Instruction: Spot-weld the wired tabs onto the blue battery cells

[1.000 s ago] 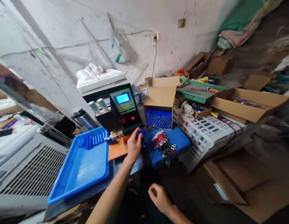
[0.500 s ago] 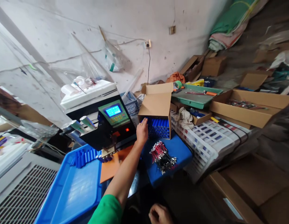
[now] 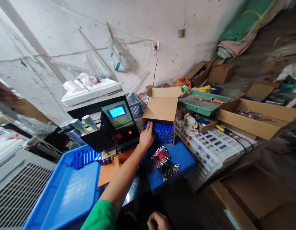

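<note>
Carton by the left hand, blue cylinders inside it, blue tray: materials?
Carton: likely cardboard, matte brown, with creased flaps.
Blue cylinders: seemingly glossy plastic sleeves, judging by highlights along their sides; cores hidden.
Blue tray: probably molded plastic, semi-gloss, with pale reflections on its smooth floor.

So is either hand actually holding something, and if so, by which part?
The left hand is at the box of blue cylinders; whether it grips one can't be told. The right hand is curled, with nothing visible in it.
</note>
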`<state>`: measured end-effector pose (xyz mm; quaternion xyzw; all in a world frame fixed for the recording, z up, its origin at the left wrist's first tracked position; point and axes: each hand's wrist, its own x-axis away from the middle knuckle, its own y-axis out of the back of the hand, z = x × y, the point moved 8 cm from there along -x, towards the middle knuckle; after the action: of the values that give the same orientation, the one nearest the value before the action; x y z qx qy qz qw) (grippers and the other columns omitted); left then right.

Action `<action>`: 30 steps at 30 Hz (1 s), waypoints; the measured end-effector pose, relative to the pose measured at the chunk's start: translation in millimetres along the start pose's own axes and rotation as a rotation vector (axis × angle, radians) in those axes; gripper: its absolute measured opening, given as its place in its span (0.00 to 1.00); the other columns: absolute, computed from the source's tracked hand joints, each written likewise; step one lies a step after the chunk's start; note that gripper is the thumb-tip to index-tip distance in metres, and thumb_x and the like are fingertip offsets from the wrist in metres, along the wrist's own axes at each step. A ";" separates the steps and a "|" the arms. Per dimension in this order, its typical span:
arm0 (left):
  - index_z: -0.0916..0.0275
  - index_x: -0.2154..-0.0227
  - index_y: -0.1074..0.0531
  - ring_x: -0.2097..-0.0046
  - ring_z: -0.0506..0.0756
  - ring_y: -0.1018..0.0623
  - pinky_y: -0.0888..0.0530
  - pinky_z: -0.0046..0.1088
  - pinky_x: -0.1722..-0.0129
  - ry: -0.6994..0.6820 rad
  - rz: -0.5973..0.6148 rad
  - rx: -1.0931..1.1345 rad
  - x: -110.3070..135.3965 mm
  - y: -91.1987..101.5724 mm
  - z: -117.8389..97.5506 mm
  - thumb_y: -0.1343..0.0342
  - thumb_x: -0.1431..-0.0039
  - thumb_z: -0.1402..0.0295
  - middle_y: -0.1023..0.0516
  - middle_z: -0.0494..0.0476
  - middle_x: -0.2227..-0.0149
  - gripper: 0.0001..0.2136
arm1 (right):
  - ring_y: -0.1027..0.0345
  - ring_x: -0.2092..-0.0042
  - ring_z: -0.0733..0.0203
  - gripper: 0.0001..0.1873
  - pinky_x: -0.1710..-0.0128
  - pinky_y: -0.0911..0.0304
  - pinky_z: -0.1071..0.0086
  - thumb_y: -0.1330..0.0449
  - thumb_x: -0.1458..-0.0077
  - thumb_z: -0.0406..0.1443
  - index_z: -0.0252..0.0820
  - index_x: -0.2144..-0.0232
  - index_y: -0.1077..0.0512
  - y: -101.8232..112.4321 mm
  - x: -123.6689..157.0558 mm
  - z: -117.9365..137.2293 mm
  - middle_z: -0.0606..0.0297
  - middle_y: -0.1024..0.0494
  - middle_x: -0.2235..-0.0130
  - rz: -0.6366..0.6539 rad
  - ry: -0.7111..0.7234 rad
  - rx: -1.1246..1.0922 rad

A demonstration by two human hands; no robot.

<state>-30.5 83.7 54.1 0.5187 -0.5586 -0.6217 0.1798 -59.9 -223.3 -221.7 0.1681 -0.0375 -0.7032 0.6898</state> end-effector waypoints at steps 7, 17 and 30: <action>0.60 0.38 0.37 0.40 0.60 0.28 0.26 0.37 0.45 -0.052 -0.133 0.325 68.9 52.1 -12.7 0.49 0.39 0.72 0.36 0.65 0.35 0.25 | 0.30 0.73 0.58 0.06 0.72 0.36 0.70 0.44 0.48 0.37 0.45 0.75 0.30 12.4 -2.1 17.5 0.64 0.25 0.75 0.072 -0.002 0.020; 0.58 0.59 0.22 0.54 0.58 0.19 0.22 0.37 0.51 0.117 -0.417 0.253 245.9 156.4 62.7 0.44 0.39 0.66 0.18 0.59 0.56 0.09 | 0.34 0.72 0.64 0.08 0.72 0.41 0.74 0.44 0.46 0.35 0.40 0.73 0.27 58.3 -23.0 75.1 0.67 0.27 0.74 0.243 -0.076 -0.075; 0.62 0.64 0.21 0.59 0.57 0.19 0.24 0.34 0.53 0.471 -0.597 0.352 305.7 173.7 117.8 0.45 0.39 0.58 0.18 0.58 0.60 0.13 | 0.34 0.74 0.63 0.18 0.74 0.37 0.71 0.44 0.41 0.49 0.40 0.67 0.28 193.1 -104.6 146.2 0.65 0.28 0.74 -0.234 0.049 0.002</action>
<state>-313.5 -156.0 52.2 0.8086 -0.4253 -0.4059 0.0233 82.1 -155.5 -9.9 0.1893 -0.0017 -0.7745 0.6036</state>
